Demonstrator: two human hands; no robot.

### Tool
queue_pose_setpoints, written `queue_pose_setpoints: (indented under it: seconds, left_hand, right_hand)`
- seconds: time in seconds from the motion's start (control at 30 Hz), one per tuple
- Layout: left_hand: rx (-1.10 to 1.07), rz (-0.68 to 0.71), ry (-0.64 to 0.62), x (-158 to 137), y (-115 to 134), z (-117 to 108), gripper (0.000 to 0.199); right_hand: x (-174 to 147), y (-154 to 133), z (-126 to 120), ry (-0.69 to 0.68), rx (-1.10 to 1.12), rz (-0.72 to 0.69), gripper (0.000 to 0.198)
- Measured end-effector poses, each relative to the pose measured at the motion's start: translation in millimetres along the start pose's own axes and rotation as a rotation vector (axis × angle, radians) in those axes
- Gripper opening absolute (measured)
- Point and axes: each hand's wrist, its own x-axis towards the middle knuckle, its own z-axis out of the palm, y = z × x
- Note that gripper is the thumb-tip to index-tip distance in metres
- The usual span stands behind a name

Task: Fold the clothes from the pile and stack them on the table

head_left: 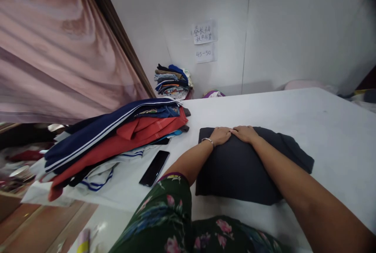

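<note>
A dark charcoal garment (pixel 235 170) lies folded on the white table (pixel 258 106), to the right of the black smartphone (pixel 154 168). The person's left hand (pixel 221 135) rests palm down on its far edge, fingers extended, a bracelet (pixel 208 141) at the wrist. The right hand (pixel 243 132) lies flat just beside it, and the fingertips of the two hands meet; neither appears to pinch the cloth. On the side away from the smartphone, a narrower part of the garment reaches out past the right forearm.

The cloth looks soft and limp, probably light to moderate in weight, with nothing fragile about it. Its smooth face suggests that layers could slide over one another if dragged from a single corner. A broad hold would suit it better: flat palms to press it, or fingers under both side edges, taking all the layers together. Left of the smartphone lies a clothing pile (pixel 152 129), red and navy pieces uppermost.
</note>
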Motion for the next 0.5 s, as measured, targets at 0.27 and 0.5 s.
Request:
queue_pose_setpoints:
  seconds: [0.27,0.5]
  left_hand:
    - [0.053,-0.02,-0.035,-0.9,7.5,-7.0,0.04]
    - [0.137,-0.199,0.063,-21.6,24.5,-15.9,0.043]
  right_hand:
    - [2.9,2.5,1.9,-0.006,0.006,0.011,0.072]
    - [3.9,4.8,2.5,-0.006,0.013,-0.007,0.067]
